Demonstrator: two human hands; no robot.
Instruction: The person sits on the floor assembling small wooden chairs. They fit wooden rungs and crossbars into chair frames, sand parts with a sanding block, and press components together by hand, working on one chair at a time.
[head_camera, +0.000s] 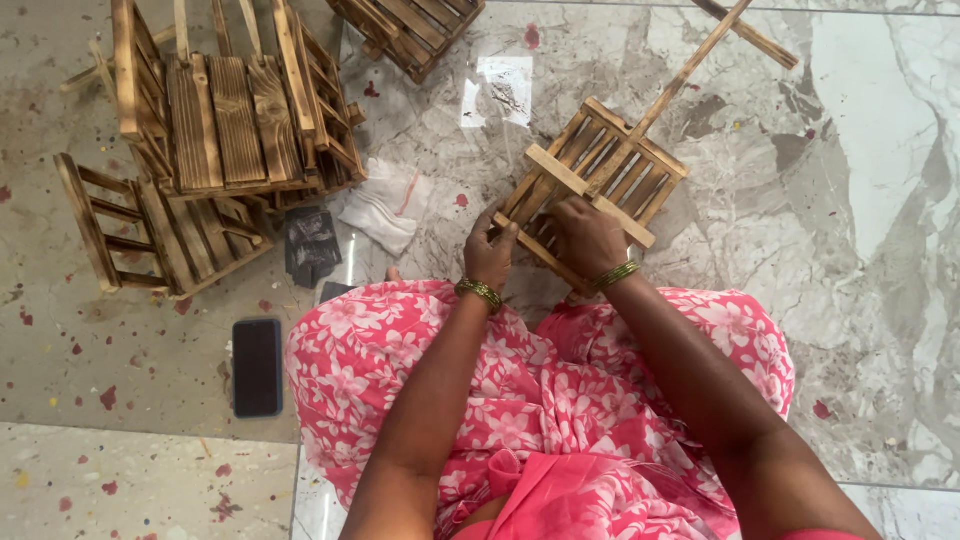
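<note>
Person seated on a marble floor (880, 200), pink floral garment (540, 400) across the lap, seen from above.

Small slatted wooden crate (595, 185) lies tilted on the floor just beyond the knees, centre of view, slightly right. Scorched, dark-grained wood. A pale wooden strip (585, 190) lies diagonally across its top; a long thin stick (690, 65) runs from the crate toward the far right.

Left hand (489, 255): fingers curled round the near-left corner of the crate, gripping it. Green bangles at the wrist.

Right hand (588, 238): closed, knuckles up, pressed on the near edge of the crate by the pale strip. What the fingers enclose is hidden; cannot tell.

Far left: stack of finished wooden crates (235, 110), similar burnt finish, with a ladder-like slatted frame (150, 230) lying nearer. Another crate (410, 30) at the far edge, centre.

Between stack and hands: white folded cloth (385, 208) and a dark sanding pad (312, 245). Near left: black phone (257, 367) flat on the floor, screen dark.
</note>
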